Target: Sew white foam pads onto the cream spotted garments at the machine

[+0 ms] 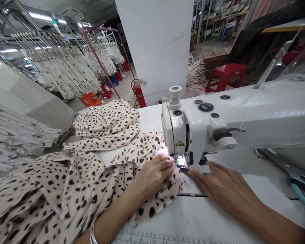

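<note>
Left hand [154, 176]: fingers bunched on the spotted fabric [99, 193], near the presser foot; pinch unclear.
Right hand [218, 186]: fingertips together at the foot's right side; grip hidden.
Spotted fabric: edge at the sewing machine [244, 108], remainder spread left across the worktop [198, 217].
Progress: seemingly mid-seam; finished stitching unreadable.
Folded pile [106, 125]: far left, sewn or unsewn unclear.

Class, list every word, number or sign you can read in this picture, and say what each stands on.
"12": the small hanging sign at the upper left.
"8", "9", "10", "11": the ruler at the bottom edge.
Yellow warning triangle, no readable words: the sewing machine.
Mark on the red stool: too small to read.
No brand name can be read.
</note>
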`<move>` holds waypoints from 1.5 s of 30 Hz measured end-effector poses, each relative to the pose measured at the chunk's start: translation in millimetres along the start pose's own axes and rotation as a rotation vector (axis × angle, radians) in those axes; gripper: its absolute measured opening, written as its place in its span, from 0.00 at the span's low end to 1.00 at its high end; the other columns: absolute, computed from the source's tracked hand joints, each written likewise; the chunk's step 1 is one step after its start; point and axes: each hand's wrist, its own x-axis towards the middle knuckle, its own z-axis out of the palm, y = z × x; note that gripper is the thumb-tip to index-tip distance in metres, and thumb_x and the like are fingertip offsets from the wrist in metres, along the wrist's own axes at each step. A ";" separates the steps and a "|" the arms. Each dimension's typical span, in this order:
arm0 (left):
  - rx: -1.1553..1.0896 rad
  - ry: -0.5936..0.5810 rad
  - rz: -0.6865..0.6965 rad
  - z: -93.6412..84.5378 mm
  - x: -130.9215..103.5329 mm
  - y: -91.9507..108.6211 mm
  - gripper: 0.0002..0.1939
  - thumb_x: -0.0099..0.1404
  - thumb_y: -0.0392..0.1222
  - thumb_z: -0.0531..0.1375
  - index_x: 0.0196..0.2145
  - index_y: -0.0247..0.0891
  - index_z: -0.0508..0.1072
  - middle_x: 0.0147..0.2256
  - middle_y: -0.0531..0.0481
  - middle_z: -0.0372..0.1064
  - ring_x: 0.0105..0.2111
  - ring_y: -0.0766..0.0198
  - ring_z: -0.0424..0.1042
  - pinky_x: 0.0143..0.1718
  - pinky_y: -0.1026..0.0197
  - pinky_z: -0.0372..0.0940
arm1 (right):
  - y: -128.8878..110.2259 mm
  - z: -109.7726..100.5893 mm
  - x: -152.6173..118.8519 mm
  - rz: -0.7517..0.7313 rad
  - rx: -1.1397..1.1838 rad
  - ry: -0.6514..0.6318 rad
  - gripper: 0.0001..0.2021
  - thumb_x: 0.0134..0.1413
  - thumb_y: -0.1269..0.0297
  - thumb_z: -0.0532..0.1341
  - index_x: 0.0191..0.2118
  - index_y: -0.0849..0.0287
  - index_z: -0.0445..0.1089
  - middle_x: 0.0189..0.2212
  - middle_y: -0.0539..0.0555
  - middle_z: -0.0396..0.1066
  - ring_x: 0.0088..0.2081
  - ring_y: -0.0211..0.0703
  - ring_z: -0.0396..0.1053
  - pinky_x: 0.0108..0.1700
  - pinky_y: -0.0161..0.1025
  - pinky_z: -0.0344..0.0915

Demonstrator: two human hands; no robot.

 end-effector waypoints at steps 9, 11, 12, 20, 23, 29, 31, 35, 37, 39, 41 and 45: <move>-0.008 0.024 -0.012 5.4 2.0 -5.5 0.10 0.71 0.33 0.51 0.44 0.36 0.71 0.41 0.45 0.73 0.46 0.62 0.70 0.47 0.61 0.70 | 15.3 -7.7 -1.6 0.090 0.033 0.052 0.21 0.70 0.58 0.42 0.33 0.56 0.68 0.24 0.51 0.63 0.21 0.37 0.62 0.19 0.34 0.45; -0.020 0.025 -0.021 6.8 0.9 -5.9 0.10 0.71 0.32 0.51 0.44 0.37 0.72 0.41 0.46 0.73 0.46 0.62 0.70 0.47 0.62 0.70 | 26.5 -10.1 -3.0 0.136 -0.069 0.063 0.20 0.70 0.58 0.41 0.40 0.56 0.69 0.25 0.52 0.66 0.20 0.38 0.63 0.18 0.35 0.45; -0.017 0.022 -0.029 7.1 0.5 -6.1 0.11 0.71 0.31 0.51 0.43 0.37 0.72 0.41 0.46 0.73 0.46 0.62 0.70 0.47 0.61 0.70 | 31.7 -9.9 -3.9 0.163 -0.125 0.057 0.19 0.69 0.59 0.42 0.41 0.57 0.69 0.26 0.52 0.67 0.20 0.39 0.63 0.18 0.36 0.45; -0.004 0.033 0.006 5.2 5.1 -9.9 0.12 0.71 0.30 0.50 0.43 0.34 0.73 0.41 0.44 0.74 0.46 0.60 0.71 0.44 0.60 0.70 | 49.2 3.3 -7.7 0.195 -0.263 0.004 0.16 0.64 0.66 0.48 0.41 0.62 0.73 0.30 0.61 0.67 0.33 0.55 0.67 0.30 0.44 0.59; -0.022 0.054 -0.007 3.9 7.0 -11.5 0.14 0.72 0.29 0.49 0.41 0.36 0.74 0.41 0.46 0.74 0.44 0.62 0.72 0.44 0.60 0.70 | 43.9 -2.4 -5.0 0.160 -0.181 0.078 0.14 0.63 0.67 0.50 0.42 0.64 0.73 0.37 0.66 0.69 0.37 0.59 0.67 0.34 0.49 0.61; -0.065 0.047 -0.002 4.5 7.1 -14.2 0.14 0.71 0.28 0.50 0.37 0.35 0.75 0.35 0.47 0.73 0.41 0.63 0.72 0.40 0.63 0.69 | -4.7 -10.4 0.6 -0.174 0.248 0.072 0.14 0.66 0.68 0.50 0.53 0.62 0.67 0.32 0.54 0.68 0.33 0.44 0.66 0.38 0.41 0.64; -0.053 0.070 0.026 5.7 7.0 -14.9 0.15 0.70 0.27 0.49 0.37 0.34 0.75 0.35 0.46 0.73 0.41 0.62 0.72 0.41 0.63 0.69 | -19.2 -8.3 0.4 -0.211 0.381 -0.009 0.14 0.66 0.70 0.50 0.54 0.61 0.65 0.30 0.52 0.65 0.30 0.43 0.63 0.33 0.40 0.62; -0.036 0.050 0.019 6.5 7.9 -16.0 0.17 0.68 0.24 0.48 0.39 0.34 0.75 0.37 0.46 0.75 0.43 0.62 0.72 0.42 0.62 0.69 | -27.1 -4.3 -3.0 -0.215 0.430 -0.038 0.11 0.65 0.71 0.52 0.49 0.61 0.66 0.29 0.51 0.61 0.30 0.43 0.61 0.31 0.40 0.60; -0.032 0.020 -0.003 6.4 7.7 -16.1 0.17 0.68 0.24 0.48 0.40 0.35 0.75 0.39 0.46 0.75 0.44 0.62 0.71 0.43 0.61 0.69 | -25.6 -3.1 -5.1 -0.221 0.420 -0.040 0.12 0.64 0.72 0.52 0.51 0.62 0.65 0.29 0.51 0.60 0.30 0.42 0.60 0.31 0.39 0.58; -0.034 0.002 -0.020 6.6 6.6 -15.9 0.18 0.67 0.24 0.48 0.40 0.36 0.75 0.39 0.46 0.75 0.45 0.61 0.71 0.42 0.61 0.68 | -24.6 -1.6 -6.4 -0.223 0.412 -0.031 0.12 0.64 0.72 0.53 0.51 0.63 0.64 0.28 0.50 0.59 0.29 0.42 0.60 0.31 0.39 0.57; -0.041 -0.001 -0.034 7.3 5.0 -15.5 0.18 0.67 0.24 0.48 0.40 0.37 0.75 0.38 0.47 0.74 0.44 0.61 0.71 0.41 0.61 0.68 | -24.9 0.0 -6.9 -0.229 0.407 -0.010 0.12 0.64 0.73 0.53 0.51 0.63 0.64 0.27 0.50 0.59 0.28 0.41 0.59 0.30 0.39 0.56; -0.071 0.014 -0.060 8.1 3.0 -14.2 0.19 0.67 0.23 0.47 0.41 0.37 0.75 0.39 0.48 0.74 0.45 0.62 0.71 0.40 0.62 0.68 | -27.4 -0.4 -7.2 -0.224 0.415 0.023 0.12 0.65 0.74 0.52 0.50 0.63 0.65 0.27 0.49 0.59 0.28 0.41 0.58 0.31 0.38 0.56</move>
